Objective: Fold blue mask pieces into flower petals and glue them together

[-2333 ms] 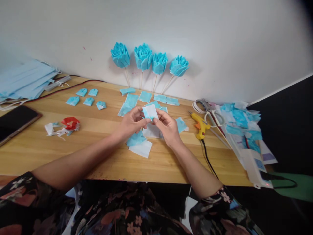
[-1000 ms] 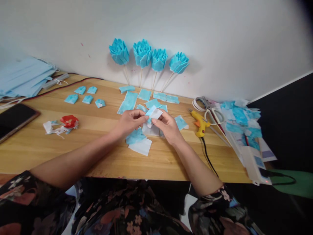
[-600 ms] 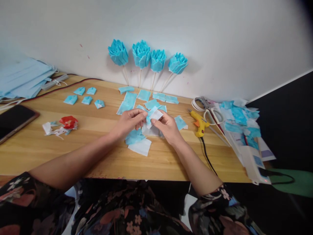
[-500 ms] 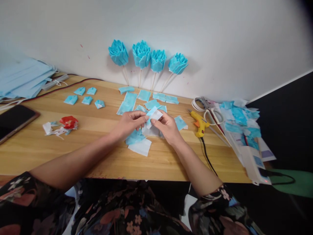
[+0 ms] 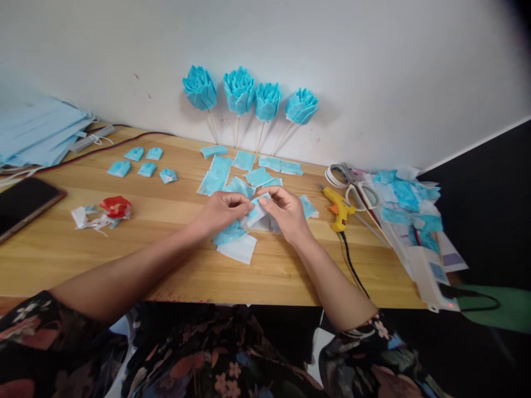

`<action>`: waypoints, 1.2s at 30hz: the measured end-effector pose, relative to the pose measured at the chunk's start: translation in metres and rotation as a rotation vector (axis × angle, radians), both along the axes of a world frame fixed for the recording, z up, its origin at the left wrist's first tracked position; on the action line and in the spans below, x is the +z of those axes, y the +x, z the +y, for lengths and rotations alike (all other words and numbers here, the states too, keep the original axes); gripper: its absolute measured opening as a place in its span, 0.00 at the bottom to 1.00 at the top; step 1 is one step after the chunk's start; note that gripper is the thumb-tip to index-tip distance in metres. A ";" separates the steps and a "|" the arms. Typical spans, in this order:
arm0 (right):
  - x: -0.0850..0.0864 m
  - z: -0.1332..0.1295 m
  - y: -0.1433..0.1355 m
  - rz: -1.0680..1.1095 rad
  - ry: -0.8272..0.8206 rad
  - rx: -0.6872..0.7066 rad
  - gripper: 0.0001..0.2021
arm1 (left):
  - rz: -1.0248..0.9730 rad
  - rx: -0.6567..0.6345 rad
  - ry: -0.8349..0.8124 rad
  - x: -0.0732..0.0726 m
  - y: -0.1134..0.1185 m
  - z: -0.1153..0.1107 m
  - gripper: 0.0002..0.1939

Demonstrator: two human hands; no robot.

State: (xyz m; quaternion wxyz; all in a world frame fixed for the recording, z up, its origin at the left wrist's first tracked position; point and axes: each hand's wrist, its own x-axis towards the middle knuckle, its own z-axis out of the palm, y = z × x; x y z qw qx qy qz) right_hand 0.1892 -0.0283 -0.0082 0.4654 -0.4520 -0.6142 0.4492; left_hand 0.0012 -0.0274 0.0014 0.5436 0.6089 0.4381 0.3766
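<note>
Head view: at the middle of the frame, over the desk (image 5: 274, 279), my left grip (image 5: 224, 211) pinches the left end of a small light-blue piece (image 5: 257, 212) between thumb and fingers. My right grip (image 5: 289, 214) pinches its right part, thumb laid on top. The piece slants between the two, and my fingers hide its underside, so I cannot tell how it is layered. I judge a folding step to be in hand; the next move seems to call for holding the edges even while a thumb presses the crease.

Just below, a loose blue sheet (image 5: 228, 234) and a white sheet (image 5: 238, 249) overlap and could snag a low fingertip. More flat blue pieces (image 5: 216, 176) lie beyond my knuckles, below four blue flowers (image 5: 239, 91) on thin sticks at upper middle. Left of centre sit five folded pieces (image 5: 119, 168), with a red scrap (image 5: 116, 207) nearer me. At right, a yellow glue gun (image 5: 341, 210) lies beside the scissors (image 5: 360, 197), its black cord (image 5: 352, 268) running near my right forearm; that looks easy to brush.
</note>
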 end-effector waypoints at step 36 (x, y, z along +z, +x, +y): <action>0.009 -0.004 0.008 -0.191 0.309 0.145 0.13 | -0.242 0.054 -0.094 -0.010 -0.001 0.006 0.13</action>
